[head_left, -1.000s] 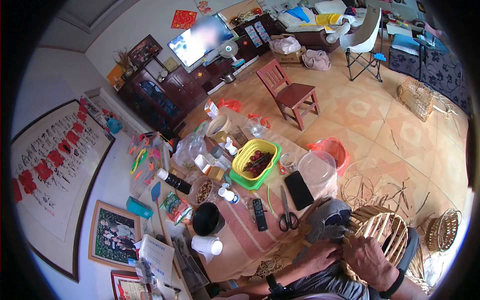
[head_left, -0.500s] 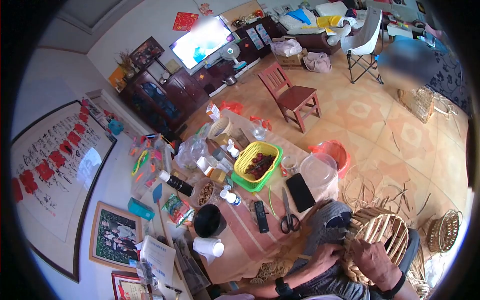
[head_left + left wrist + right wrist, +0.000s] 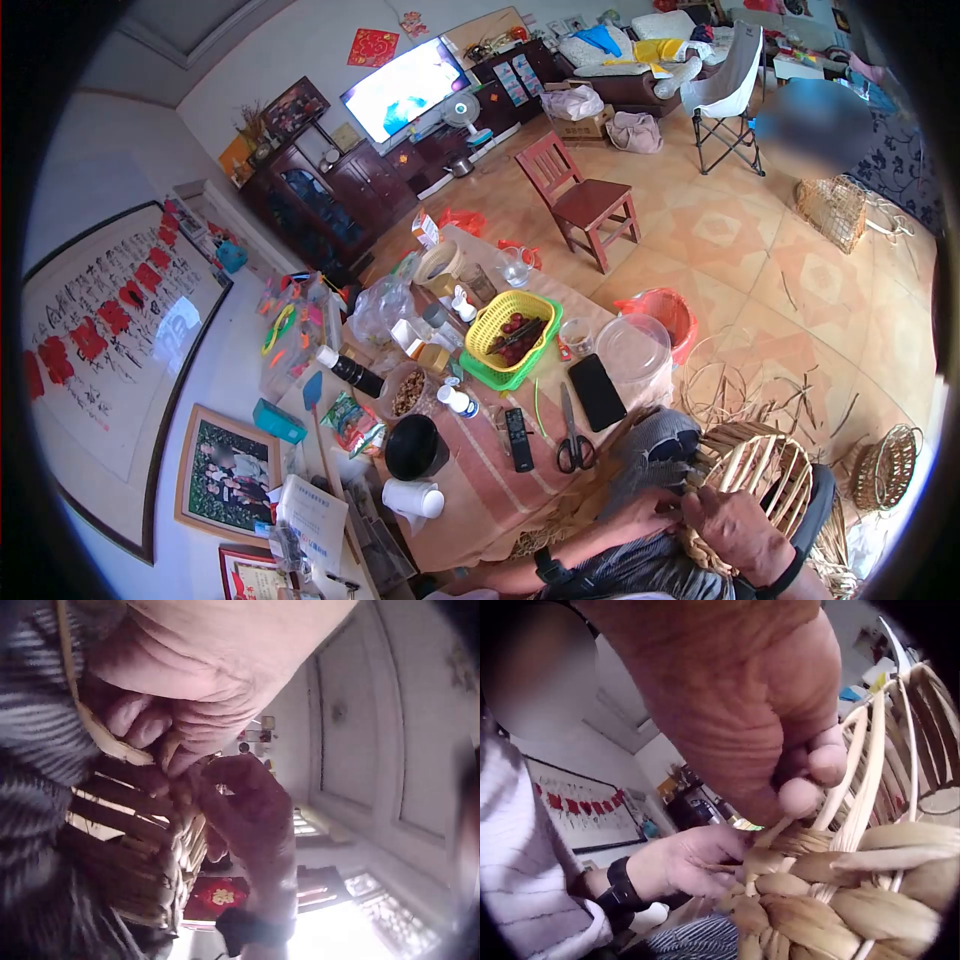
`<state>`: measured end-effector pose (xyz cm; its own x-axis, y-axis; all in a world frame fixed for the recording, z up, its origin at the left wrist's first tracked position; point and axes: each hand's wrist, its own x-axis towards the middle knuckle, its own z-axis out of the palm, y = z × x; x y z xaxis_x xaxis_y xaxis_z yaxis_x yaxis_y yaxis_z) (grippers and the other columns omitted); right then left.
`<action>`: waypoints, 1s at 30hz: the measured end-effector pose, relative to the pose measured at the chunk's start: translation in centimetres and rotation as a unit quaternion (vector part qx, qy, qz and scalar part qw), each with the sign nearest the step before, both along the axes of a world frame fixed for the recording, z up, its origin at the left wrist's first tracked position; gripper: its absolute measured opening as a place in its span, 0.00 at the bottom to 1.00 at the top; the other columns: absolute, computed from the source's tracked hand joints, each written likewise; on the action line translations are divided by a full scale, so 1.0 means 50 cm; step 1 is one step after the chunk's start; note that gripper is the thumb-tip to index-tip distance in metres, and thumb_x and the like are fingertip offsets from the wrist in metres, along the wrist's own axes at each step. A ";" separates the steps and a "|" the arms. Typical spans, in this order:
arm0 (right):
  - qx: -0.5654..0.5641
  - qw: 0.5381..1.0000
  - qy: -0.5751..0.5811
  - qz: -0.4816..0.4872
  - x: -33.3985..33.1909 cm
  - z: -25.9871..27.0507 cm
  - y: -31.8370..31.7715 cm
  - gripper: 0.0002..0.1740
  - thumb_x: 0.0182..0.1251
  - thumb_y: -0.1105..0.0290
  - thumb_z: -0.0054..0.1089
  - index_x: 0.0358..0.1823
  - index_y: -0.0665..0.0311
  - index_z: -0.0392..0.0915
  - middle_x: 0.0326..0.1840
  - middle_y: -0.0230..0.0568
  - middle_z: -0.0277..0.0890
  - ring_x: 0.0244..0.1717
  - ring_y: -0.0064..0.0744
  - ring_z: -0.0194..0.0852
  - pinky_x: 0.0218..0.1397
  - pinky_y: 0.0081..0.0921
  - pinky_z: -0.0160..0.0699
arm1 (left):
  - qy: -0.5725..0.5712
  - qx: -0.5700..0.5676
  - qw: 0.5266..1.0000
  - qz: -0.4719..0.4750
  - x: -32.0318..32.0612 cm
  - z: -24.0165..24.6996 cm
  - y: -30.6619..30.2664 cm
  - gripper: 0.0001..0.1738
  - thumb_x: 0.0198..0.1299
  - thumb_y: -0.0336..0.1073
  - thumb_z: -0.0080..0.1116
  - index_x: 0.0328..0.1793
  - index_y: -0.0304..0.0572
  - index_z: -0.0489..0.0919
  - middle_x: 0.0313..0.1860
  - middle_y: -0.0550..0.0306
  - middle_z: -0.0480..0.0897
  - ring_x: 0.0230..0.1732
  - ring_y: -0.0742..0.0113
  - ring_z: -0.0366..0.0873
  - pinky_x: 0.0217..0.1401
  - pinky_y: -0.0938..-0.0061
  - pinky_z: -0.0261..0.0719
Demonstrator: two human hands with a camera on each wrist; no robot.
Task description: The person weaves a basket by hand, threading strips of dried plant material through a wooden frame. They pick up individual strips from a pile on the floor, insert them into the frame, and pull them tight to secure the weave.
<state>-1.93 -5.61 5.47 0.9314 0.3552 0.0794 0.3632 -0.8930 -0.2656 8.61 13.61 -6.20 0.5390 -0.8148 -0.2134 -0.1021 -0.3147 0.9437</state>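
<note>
A woven basket [image 3: 748,452] of tan plant strips lies tilted on the person's lap, its thick braided edge [image 3: 817,922] towards the hands. The left hand [image 3: 645,517] is at the basket's near side, its curled fingers and thumb pinching a thin flat strip [image 3: 112,744]. Close beside it, the right hand [image 3: 738,532] bends over the braid. In the right wrist view, the curled fingertips [image 3: 801,796] of that hand pinch a narrow strand [image 3: 774,832] rising from the braid. Pale upright stakes [image 3: 866,784] stand behind its fingers.
Left of the lap, a cloth-covered table holds scissors [image 3: 576,452], a phone [image 3: 598,392], a remote [image 3: 518,440], a yellow basket [image 3: 487,327] of dark red fruit and a black cup [image 3: 416,447]. On the floor are a smaller basket [image 3: 886,468], loose strips [image 3: 735,385] and a red bin [image 3: 672,315].
The right hand has come down and slightly left over the braid, closer to the left hand. The left hand stays nearly in place, and the basket has barely moved.
</note>
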 end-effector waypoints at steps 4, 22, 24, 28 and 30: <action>-0.050 0.998 0.002 0.040 0.006 0.004 0.004 0.08 0.67 0.71 0.60 0.45 0.64 0.77 0.36 0.42 0.78 0.36 0.42 0.86 0.34 0.36 0.84 | -0.018 -0.017 0.999 -0.028 0.012 0.018 0.038 0.20 0.72 0.45 0.64 0.57 0.35 0.83 0.38 0.54 0.89 0.42 0.64 0.87 0.47 0.66 0.82; -0.173 0.981 -0.064 0.065 0.017 0.062 0.045 0.06 0.64 0.66 0.61 0.40 0.57 0.77 0.37 0.35 0.76 0.44 0.34 0.80 0.43 0.33 0.75 | -0.159 0.009 0.987 0.003 0.006 0.022 0.011 0.11 0.67 0.34 0.65 0.52 0.39 0.84 0.43 0.39 0.89 0.50 0.43 0.90 0.47 0.58 0.83; -0.180 0.978 -0.087 0.064 0.018 0.070 0.047 0.06 0.63 0.67 0.62 0.40 0.57 0.78 0.37 0.36 0.78 0.44 0.34 0.81 0.43 0.33 0.76 | -0.169 -0.009 0.985 0.029 -0.007 0.015 0.000 0.10 0.66 0.34 0.64 0.50 0.40 0.85 0.42 0.39 0.88 0.49 0.40 0.89 0.47 0.55 0.83; -0.197 0.977 0.079 -0.029 0.015 -0.058 0.076 0.07 0.63 0.67 0.61 0.40 0.57 0.80 0.37 0.37 0.79 0.43 0.35 0.78 0.44 0.34 0.74 | -0.150 0.024 0.987 0.054 -0.024 0.025 -0.007 0.10 0.66 0.36 0.62 0.48 0.41 0.85 0.40 0.38 0.87 0.46 0.33 0.86 0.48 0.48 0.83; -0.227 0.972 0.065 -0.017 0.017 -0.041 0.091 0.07 0.63 0.67 0.61 0.40 0.58 0.81 0.37 0.38 0.78 0.43 0.36 0.77 0.45 0.34 0.73 | -0.154 0.027 0.987 0.036 -0.020 0.022 0.003 0.10 0.67 0.38 0.63 0.49 0.42 0.85 0.39 0.38 0.87 0.46 0.34 0.86 0.47 0.50 0.83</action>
